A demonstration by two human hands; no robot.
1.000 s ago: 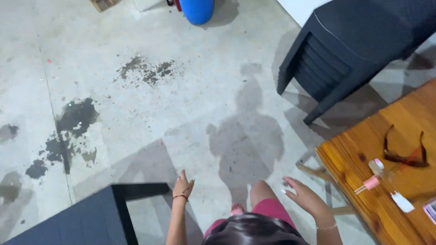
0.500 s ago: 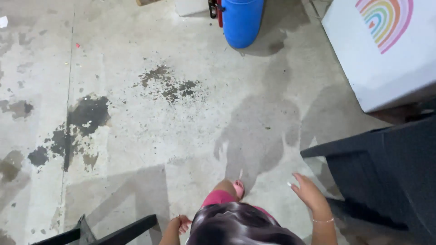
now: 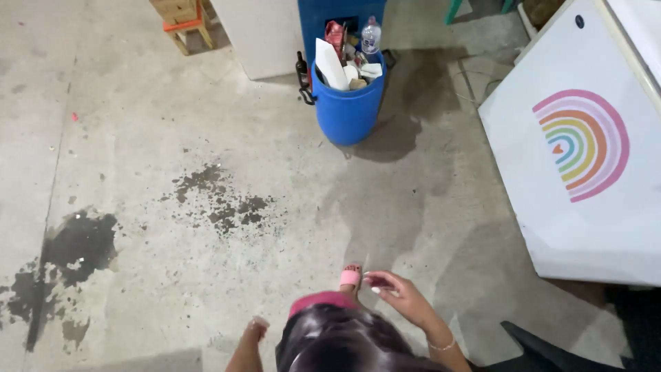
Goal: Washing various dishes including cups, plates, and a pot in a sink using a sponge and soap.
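Observation:
My right hand hangs out in front of me over the concrete floor, fingers loosely spread and holding nothing. Only the fingertips of my left hand show at the bottom, slightly curled, with nothing in them. A foot in a pink sandal steps forward between the two hands. Straight ahead stands a blue barrel full of rubbish, a plastic bottle and white scraps sticking out of its top.
A white chest with a rainbow sticker stands on the right. A dark plastic chair juts in at the bottom right. Dark wet stains mark the floor at left. A wooden stool stands at the back.
The view has swung up and forward: the blue barrel and the white chest have come nearer. The dark chair has slid off to the bottom right. My hands swing at my sides.

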